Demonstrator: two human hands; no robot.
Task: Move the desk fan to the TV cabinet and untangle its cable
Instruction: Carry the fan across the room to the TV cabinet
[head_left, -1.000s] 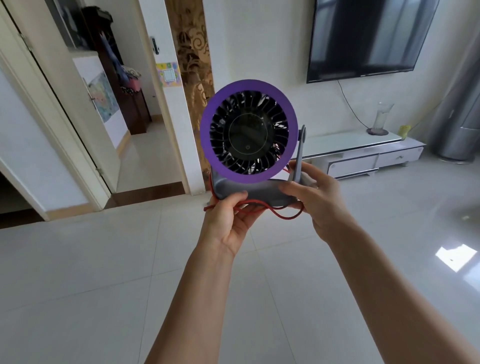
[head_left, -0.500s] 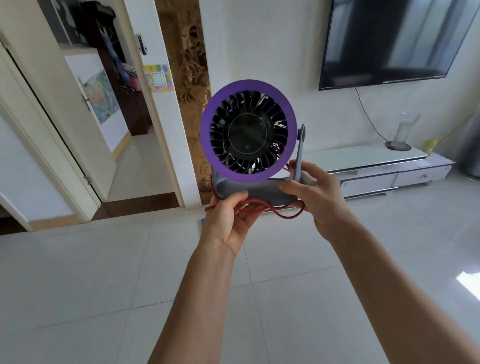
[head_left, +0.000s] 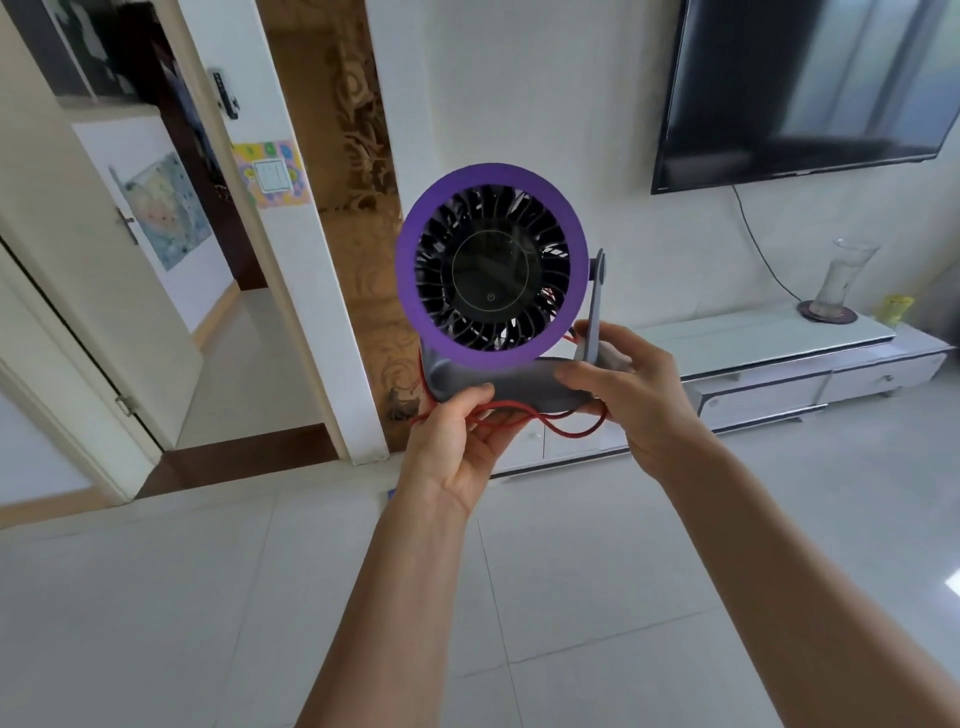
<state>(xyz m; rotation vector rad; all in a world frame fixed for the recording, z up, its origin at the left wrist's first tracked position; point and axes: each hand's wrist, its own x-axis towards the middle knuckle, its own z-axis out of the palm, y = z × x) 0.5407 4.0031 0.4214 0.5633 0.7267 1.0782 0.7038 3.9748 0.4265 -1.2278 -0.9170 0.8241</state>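
Note:
The desk fan (head_left: 491, 273) has a purple ring, black blades and a grey base, and it is held up in front of me, facing me. My left hand (head_left: 457, 441) grips the base from below on the left. My right hand (head_left: 623, 395) holds the base's right end by the grey upright arm. Its red cable (head_left: 550, 423) hangs in loops under the base, between and partly inside both hands. The white TV cabinet (head_left: 753, 358) stands low against the far wall, behind the fan and to the right.
A wall-mounted TV (head_left: 810, 88) hangs above the cabinet, its black lead running down. A glass vase (head_left: 841, 283) on a round mat and a small yellow item (head_left: 894, 307) stand on the cabinet's right part. An open doorway (head_left: 208, 312) lies left. Pale tiled floor (head_left: 208, 597) spreads below.
The view has swung left and closer to the wall: the TV and cabinet have shifted right and grown larger. Both hands keep the same hold on the fan.

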